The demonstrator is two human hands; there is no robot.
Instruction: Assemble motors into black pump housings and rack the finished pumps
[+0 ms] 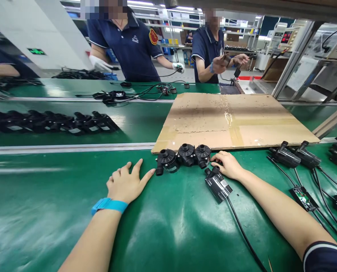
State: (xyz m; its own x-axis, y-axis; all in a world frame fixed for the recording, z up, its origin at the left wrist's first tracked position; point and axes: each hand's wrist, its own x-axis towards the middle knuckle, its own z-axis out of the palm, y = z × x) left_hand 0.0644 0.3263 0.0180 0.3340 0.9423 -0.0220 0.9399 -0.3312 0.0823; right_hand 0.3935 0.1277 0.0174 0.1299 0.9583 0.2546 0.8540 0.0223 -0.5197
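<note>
In the head view, a flat cardboard sheet [196, 117] is laid across the green desk [157, 226]. Along its near edge, three black pumps [186, 153] are lined up side by side, each with a spout pointing up, apparently set close so that one tidy row is kept. Left of the cardboard's near corner, the left hand [125, 183] is rested with fingers spread, nothing gripped, its thumb just beside the end pump. Close to the cardboard's near edge, the right hand [226, 165] is placed by the row's other end, thumb and fingers parted and nothing seen between them; whether that pump is touched cannot be told. Nearer than the cardboard, a fourth pump [218, 187] is laid on its side, its cable [240, 223] trailed nearward, probably to be kept clear of the row.
</note>
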